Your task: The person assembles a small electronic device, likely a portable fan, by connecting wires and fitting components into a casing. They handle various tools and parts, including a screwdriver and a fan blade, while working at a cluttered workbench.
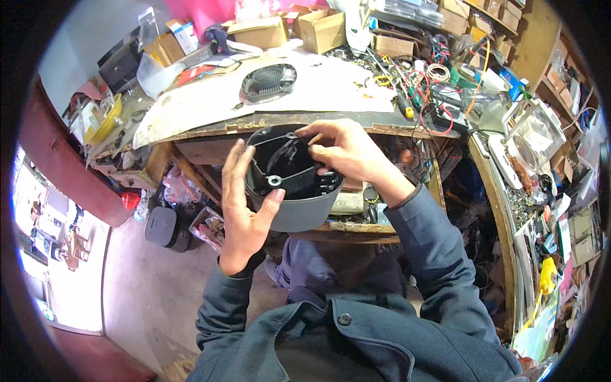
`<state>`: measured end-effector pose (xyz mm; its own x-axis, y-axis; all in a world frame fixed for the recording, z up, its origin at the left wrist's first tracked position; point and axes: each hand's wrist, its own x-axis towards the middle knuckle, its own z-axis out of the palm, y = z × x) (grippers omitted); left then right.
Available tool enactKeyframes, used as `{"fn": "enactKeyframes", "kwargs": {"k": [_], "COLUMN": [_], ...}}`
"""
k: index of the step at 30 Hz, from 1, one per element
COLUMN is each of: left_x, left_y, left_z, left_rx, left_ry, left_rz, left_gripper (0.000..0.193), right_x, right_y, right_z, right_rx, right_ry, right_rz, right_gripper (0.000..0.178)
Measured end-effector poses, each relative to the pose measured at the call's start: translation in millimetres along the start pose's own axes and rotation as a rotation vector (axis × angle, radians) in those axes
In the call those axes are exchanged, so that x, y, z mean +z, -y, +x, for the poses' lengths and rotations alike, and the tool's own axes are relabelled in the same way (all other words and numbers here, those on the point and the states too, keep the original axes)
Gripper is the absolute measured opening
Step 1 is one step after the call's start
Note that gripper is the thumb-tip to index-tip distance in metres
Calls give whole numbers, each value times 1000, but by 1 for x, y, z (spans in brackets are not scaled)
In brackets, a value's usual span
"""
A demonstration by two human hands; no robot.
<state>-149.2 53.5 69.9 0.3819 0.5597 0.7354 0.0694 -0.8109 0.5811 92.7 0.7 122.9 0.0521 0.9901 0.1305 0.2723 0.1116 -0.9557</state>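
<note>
A round, dark grey plastic housing (305, 213), open at the top, is held up in front of the bench edge. Across its black inside runs a thin metal wire frame (274, 181) with ring-shaped ends. My left hand (245, 204) grips the housing's left side, thumb on the near wall and fingers up along the rim. At the right rim, my right hand (347, 149) has its fingers bent over the edge into the opening; its fingertips are partly hidden. A black oval vented cover (269, 83) lies on the white sheet (197, 118) beyond the housing.
Cables, test leads and a screwdriver (405, 105) crowd the bench's right. Cardboard boxes (321, 30) line the back. A yellow basket (105, 120) stands at the left. On the floor are a black rounded container (161, 226) and a small box (209, 226). Cluttered shelves rise at the right.
</note>
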Motion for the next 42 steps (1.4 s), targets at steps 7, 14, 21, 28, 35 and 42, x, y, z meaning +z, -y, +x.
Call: {"fn": "enactKeyframes", "kwargs": {"k": [7, 14, 21, 28, 35, 42], "left_x": [-1, 3, 7, 8, 6, 19], "left_y": [-4, -13, -11, -7, -14, -11], "left_z": [4, 4, 2, -1, -1, -5], "left_rx": [105, 59, 81, 105, 59, 50], "left_ry": [32, 10, -29, -42, -43, 20], "left_rz": [152, 158, 144, 137, 85, 8], "left_gripper": [47, 40, 46, 39, 30, 58], "right_x": [-1, 2, -1, 4, -26, -24], "right_y": [0, -2, -12, -7, 9, -44], "right_z": [17, 15, 20, 15, 45, 134], "right_rx": [-468, -427, -121, -138, -272, -187], "right_ry": [-195, -191, -39, -108, -265, -208], "right_rz": [-557, -1133, -990, -1009, -1096, -895], "right_gripper": [27, 28, 34, 41, 25, 35]}}
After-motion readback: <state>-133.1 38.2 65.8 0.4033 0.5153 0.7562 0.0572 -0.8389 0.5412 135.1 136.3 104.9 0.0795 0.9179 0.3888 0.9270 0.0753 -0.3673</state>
